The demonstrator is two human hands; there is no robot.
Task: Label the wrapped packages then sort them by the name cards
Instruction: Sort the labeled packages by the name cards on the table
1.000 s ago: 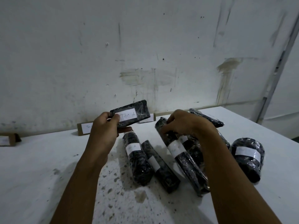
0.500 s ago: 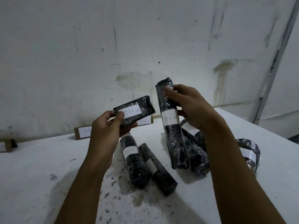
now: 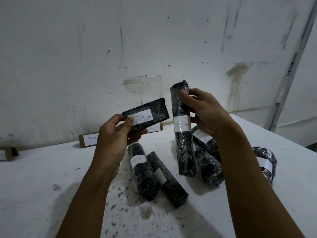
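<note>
My left hand (image 3: 115, 136) holds up a flat black wrapped package (image 3: 147, 117) with a white label reading "Tim A". My right hand (image 3: 204, 114) grips the top of a long black wrapped roll (image 3: 184, 143), held upright above the table, its label also reading "Tim A". On the white table (image 3: 34, 186) lie more black wrapped packages: a roll labelled "A" (image 3: 142, 170), a slim box-shaped one (image 3: 168, 179), a thick roll (image 3: 208, 167) and a ring-shaped one (image 3: 265, 162). A brown name card "Tim B" (image 3: 88, 140) stands at the back; another card (image 3: 155, 131) is partly hidden behind my left hand.
A third card (image 3: 7, 153) stands at the far left by the wall. The stained white wall (image 3: 85, 66) runs close behind the table. The table's right edge slants away past the ring-shaped package. Dark specks mark the near tabletop.
My right hand lifted the long roll off the pile and turned it upright with its label facing me. My left hand raised the flat package slightly.
</note>
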